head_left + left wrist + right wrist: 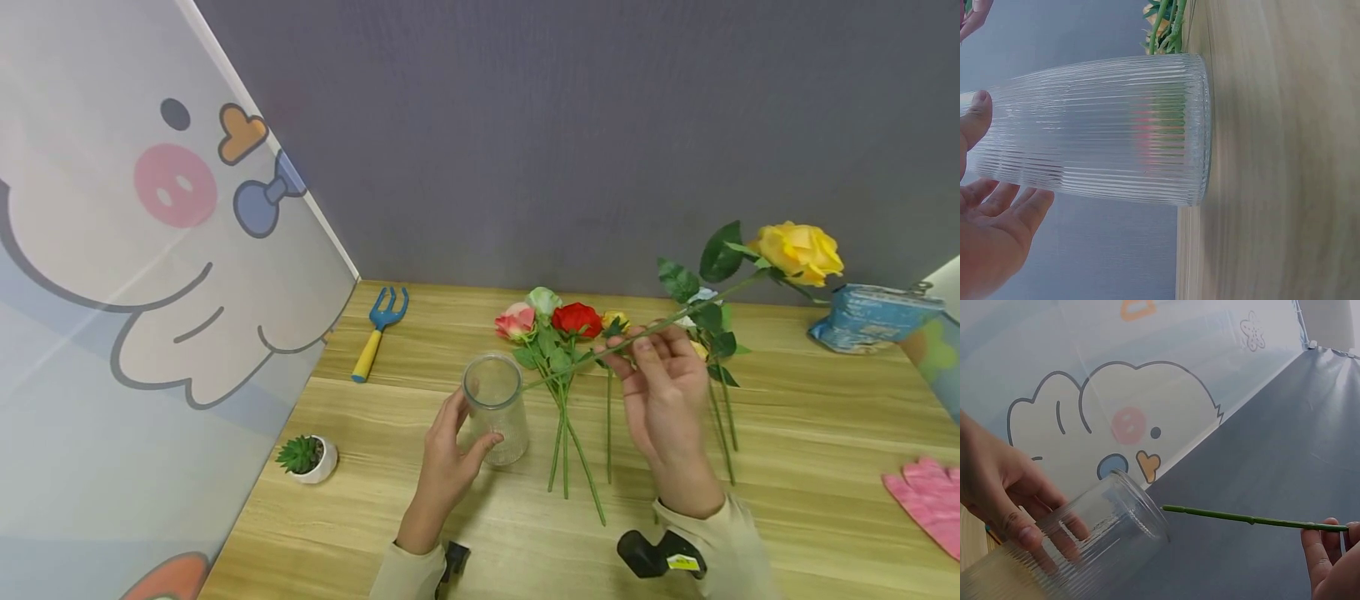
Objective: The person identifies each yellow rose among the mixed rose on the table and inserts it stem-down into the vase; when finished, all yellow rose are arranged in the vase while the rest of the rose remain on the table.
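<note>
A ribbed clear glass vase (495, 408) (1104, 131) (1085, 550) stands upright on the wooden table (810, 433). My left hand (450, 450) (991, 219) (1004, 494) wraps it from the left, thumb on the near side. My right hand (660, 375) (1329, 556) pinches the green stem (1241, 519) of a yellow rose (798, 250), held slanting above the table, bloom up at the right. The stem's lower end is just beside the vase rim, outside it. Pink, red, pale green and small yellow flowers (576, 318) lie behind the hands.
A blue and yellow garden fork (378, 332) lies at the back left. A small succulent in a white pot (307, 457) sits at the table's left edge, by a cartoon panel (150, 250). Pink gloves (930, 500) and a blue bag (870, 317) lie right.
</note>
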### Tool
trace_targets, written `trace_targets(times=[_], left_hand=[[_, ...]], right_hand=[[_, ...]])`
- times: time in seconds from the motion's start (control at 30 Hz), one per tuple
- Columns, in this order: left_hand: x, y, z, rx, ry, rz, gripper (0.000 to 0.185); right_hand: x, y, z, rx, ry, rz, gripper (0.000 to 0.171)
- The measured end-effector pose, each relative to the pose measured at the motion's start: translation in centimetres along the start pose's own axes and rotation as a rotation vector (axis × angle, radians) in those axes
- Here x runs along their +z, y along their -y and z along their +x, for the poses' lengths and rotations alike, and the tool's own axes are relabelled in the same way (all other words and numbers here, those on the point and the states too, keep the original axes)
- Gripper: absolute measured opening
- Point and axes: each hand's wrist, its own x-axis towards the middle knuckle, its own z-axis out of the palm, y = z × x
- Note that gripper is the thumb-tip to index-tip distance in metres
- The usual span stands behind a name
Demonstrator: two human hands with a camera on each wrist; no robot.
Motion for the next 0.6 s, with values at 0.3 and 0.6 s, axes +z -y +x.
trace_targets(times=[0.3,0.6], left_hand=[[-0.02,0.1,-0.04,0.009,0.002,-0.001,0.077],[-0.04,0.13,-0.09,0.011,0.006,-0.008,0.076]], right_hand=[[0.57,-0.47,0.19,0.013,-0.045,-0.031,0.013],[0.68,-0.94,0.36,0.0,-0.01,-0.03,0.011]])
